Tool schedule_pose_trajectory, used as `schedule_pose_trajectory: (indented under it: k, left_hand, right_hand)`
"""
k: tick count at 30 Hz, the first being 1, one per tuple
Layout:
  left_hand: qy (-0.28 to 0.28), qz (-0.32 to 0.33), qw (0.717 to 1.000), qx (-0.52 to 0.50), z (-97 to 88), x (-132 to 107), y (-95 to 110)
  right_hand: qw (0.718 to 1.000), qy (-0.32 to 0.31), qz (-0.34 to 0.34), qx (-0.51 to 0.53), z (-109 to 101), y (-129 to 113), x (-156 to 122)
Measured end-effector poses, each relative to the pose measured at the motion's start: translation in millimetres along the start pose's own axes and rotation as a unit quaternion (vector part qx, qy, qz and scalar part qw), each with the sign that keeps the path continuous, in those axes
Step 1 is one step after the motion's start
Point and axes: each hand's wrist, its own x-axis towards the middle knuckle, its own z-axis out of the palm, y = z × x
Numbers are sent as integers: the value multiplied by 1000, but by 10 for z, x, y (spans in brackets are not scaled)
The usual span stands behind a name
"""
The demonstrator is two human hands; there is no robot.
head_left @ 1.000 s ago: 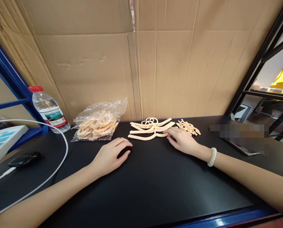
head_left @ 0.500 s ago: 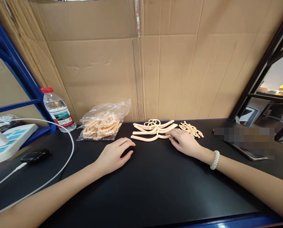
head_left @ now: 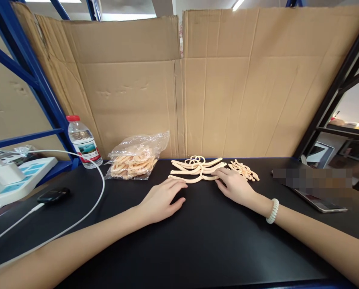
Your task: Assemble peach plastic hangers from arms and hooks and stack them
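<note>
Several cream plastic folding hangers (head_left: 191,179) lie overlapping at the middle of the black table, arms spread left and right, hooks pointing to the back. My left hand (head_left: 162,201) lies low and flat at the left end of the nearest hanger, fingers stretched and thumb apart. At that hanger's right end rests my right hand (head_left: 235,186), fingertips on or just over it, thumb held away; its fingers partly cover the hanger arm. Just beyond the right hand is a pile of small cream plastic pieces (head_left: 244,169).
A clear bag of cream plastic parts (head_left: 134,162) stands back left, beside a water bottle (head_left: 84,144). A white cable (head_left: 99,192), black device (head_left: 53,195) and power strip (head_left: 31,170) are at left. A phone (head_left: 321,200) lies right. Cardboard (head_left: 227,88) walls the back.
My left hand has moved right, reaching the nearest hanger's left end. My right hand stays at the other end. The view has tilted up slightly.
</note>
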Motion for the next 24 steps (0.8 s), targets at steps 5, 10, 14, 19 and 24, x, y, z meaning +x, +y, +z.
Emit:
schedule_pose_trajectory:
  k: [5,10,14,19,24]
  left_hand:
    - [-40,-7,999,2,73,91,117]
    - [-50,-20,999,3,104,78,106]
    - [-37,-11,999,-6,88,34,114]
    - [-24,-10,1000,-16,64,-9,150]
    - [-4,-20,999,-26,77,-42,172]
  right_hand:
    - [1000,-19,-18,3,10,-21,1]
    - [999,-31,-24,19,6,-62,4]
    - [998,-38,-24,39,-26,-151,-4]
    - [997,-44,-22,57,-63,-269,-23]
    - [996,-52,-26,63,-62,-338,-45]
